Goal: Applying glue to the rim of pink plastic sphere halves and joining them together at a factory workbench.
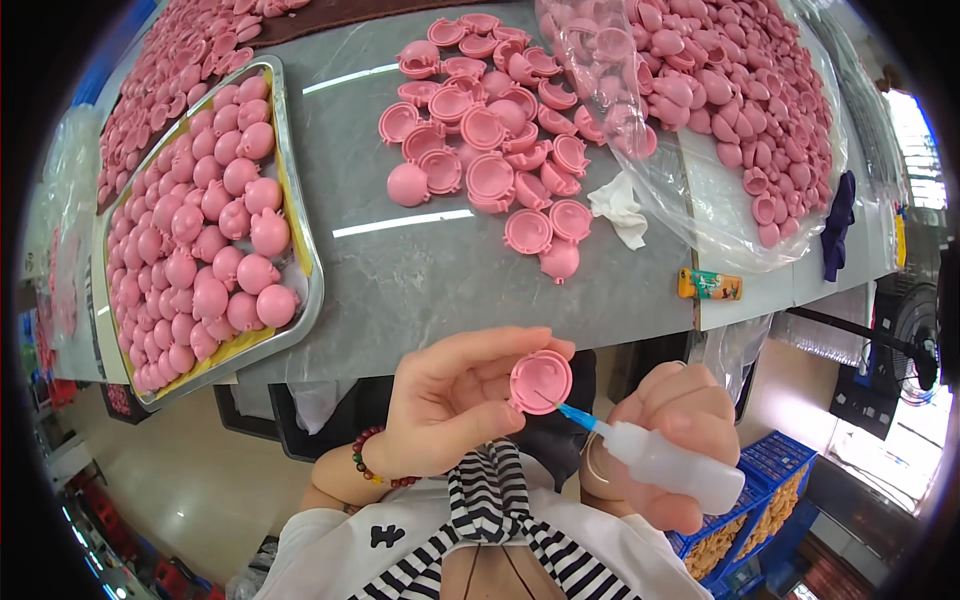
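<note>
In front of my body, my left hand point(450, 400) holds a small round pink plastic half-shell point(541, 381) between thumb and fingers, its hollow side turned up. My right hand point(672, 432) is wrapped round a white squeeze bottle point(675, 465) with a blue needle tip point(578, 416). The bottle lies tilted in my grip, and its thin needle reaches into the hollow of the half-shell. Whether any liquid comes out is too small to see. Beyond my hands, a loose group of pink half-shells point(490, 180) is spread on the grey table point(400, 270).
A metal tray point(318, 285) of closed pink balls stands at the left. Pink half-shells point(715, 85) lie heaped on clear plastic at the far right; another heap point(170, 75) lies far left. A crumpled tissue point(620, 210), a lighter point(710, 285) and blue crates point(775, 460) are at the right.
</note>
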Tool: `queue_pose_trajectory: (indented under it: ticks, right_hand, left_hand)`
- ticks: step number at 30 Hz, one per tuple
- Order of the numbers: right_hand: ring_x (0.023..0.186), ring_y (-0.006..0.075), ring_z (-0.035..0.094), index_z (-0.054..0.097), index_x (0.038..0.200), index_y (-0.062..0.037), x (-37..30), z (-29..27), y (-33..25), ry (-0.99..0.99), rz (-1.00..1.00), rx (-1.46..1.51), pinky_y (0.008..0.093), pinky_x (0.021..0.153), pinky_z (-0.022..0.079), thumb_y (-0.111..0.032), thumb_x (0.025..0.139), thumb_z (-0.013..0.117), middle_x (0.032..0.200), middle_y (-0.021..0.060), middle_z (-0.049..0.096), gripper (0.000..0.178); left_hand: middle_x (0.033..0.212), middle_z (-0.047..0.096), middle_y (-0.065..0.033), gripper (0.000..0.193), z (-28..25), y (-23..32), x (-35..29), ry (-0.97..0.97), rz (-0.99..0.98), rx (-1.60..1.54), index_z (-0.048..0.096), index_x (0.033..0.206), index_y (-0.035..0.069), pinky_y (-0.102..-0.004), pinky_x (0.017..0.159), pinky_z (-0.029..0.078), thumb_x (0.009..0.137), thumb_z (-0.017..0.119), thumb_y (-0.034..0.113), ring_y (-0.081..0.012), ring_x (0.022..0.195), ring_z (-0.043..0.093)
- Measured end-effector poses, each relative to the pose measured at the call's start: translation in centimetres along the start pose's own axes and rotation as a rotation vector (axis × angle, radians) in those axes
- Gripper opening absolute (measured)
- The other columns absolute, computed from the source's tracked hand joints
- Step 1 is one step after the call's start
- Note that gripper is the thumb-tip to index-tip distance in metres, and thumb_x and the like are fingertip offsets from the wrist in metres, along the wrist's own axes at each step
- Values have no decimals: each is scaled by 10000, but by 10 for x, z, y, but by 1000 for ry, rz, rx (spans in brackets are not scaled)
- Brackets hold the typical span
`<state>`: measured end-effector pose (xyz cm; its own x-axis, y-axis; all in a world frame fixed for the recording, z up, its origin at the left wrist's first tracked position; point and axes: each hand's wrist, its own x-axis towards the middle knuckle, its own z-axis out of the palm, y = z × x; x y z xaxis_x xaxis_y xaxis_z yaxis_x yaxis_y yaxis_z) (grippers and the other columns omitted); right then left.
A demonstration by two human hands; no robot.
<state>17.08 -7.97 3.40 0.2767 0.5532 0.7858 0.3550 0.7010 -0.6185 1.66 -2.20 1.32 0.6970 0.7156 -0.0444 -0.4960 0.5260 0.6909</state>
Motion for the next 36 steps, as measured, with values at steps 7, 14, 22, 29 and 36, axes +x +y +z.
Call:
queue_pose_trajectory:
  ticks: [7,14,22,29,36]
  right_hand:
    - [483,117,383,543,891,75,-1,5,-5,-73,43,-121,231,373,239,-577,801,459,612,38,429,664]
    - [470,113,375,548,904,68,-1,7,-1,28,5,-108,229,368,242,-575,821,422,581,30,421,660]
    - [469,116,373,553,920,55,-2,15,3,-14,23,-163,236,379,243,-585,821,408,583,32,413,664]
    - [476,125,380,558,891,45,0,15,-1,37,53,-220,242,387,257,-596,822,389,586,35,414,666]
    - [483,130,385,565,881,37,-2,19,-3,48,83,-238,249,395,260,-592,823,387,593,37,415,657]
  left_hand:
    - [1223,438,-238,448,-10,-3,2,-146,137,-21,385,1192,-56,-336,948,385,770,519,-117,-231,1129,463]
    - [1214,441,-246,422,-11,-1,2,-136,173,11,415,1156,-66,-344,932,404,756,536,-126,-244,1111,479]
    - [1203,446,-252,436,-12,1,0,-128,204,83,428,1143,-70,-354,908,426,733,557,-137,-257,1093,493]
    - [1187,462,-242,447,-10,4,0,-113,209,77,476,1121,-78,-356,904,429,695,591,-146,-265,1078,505]
    - [1072,560,-202,396,-7,12,-3,16,342,520,562,1034,-77,-308,832,447,650,653,-104,-233,958,573]
